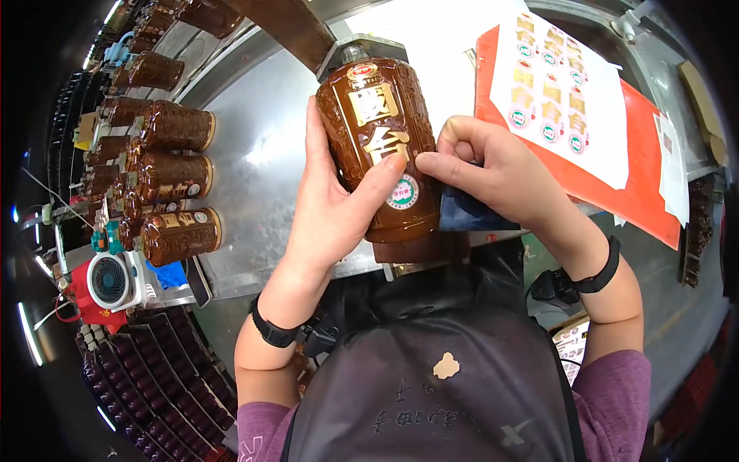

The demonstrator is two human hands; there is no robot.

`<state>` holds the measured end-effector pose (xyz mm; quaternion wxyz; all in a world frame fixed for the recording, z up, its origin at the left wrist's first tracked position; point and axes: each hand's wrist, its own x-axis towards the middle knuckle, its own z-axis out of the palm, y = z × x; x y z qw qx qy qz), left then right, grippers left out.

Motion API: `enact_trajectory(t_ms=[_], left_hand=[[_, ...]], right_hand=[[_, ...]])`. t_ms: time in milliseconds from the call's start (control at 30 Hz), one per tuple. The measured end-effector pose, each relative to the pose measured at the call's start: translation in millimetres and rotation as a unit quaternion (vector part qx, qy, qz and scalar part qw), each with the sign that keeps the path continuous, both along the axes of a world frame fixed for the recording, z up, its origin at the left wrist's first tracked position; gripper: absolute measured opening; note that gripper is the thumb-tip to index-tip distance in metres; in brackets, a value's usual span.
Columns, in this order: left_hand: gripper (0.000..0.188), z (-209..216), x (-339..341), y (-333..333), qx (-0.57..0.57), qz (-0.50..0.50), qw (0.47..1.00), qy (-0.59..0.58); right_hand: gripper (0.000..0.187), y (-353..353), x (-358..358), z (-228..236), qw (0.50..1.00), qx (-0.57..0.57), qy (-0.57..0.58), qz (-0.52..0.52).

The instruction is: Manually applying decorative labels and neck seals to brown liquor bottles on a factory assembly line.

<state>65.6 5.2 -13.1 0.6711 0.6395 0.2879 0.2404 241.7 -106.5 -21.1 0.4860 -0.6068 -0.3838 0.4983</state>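
Observation:
A glossy brown bottle (379,137) with a clear neck lies tilted at the middle of the bench, its neck pointing away from me. Gold characters and a round green-and-white emblem decorate its front. My left hand (323,212) grips it from the left, fingers along its side and thumb on the front above the emblem. From the right, my right hand (500,165) meets the bottle with curled fingers, its thumb tip close to my left thumb. Whatever those fingers pinch is too small or hidden. Below my right hand is a dark blue flat-sided piece (473,214).
A white sticker sheet (566,100) with gold and green decals lies on a red board (650,150) at right. Several brown bottles (181,177) lie on the left, near a small fan (110,281) and a phone (200,281). A brown beam (289,31) crosses behind.

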Motion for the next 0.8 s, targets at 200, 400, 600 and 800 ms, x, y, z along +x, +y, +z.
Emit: enact_trajectory(t_ms=[200,400,600,800], left_hand=[[0.102,-1.0,-0.4,-1.0,0.011,0.005,1.000,0.009],[0.100,0.3,1.4,-1.9,0.001,0.003,1.000,0.001],[0.097,4.0,4.5,-3.2,0.007,0.005,1.000,-0.010],[0.096,3.9,3.3,-1.1,-0.006,-0.003,1.000,0.000]], right_hand=[[0.037,2.3,-0.9,-3.3,1.000,0.009,-0.010,0.002],[0.037,3.1,2.3,-1.0,1.000,-0.009,-0.015,0.011],[0.037,3.7,1.2,-1.6,1.000,-0.011,0.023,0.012],[0.035,1.9,2.0,-6.2,0.997,-0.009,0.071,0.008]])
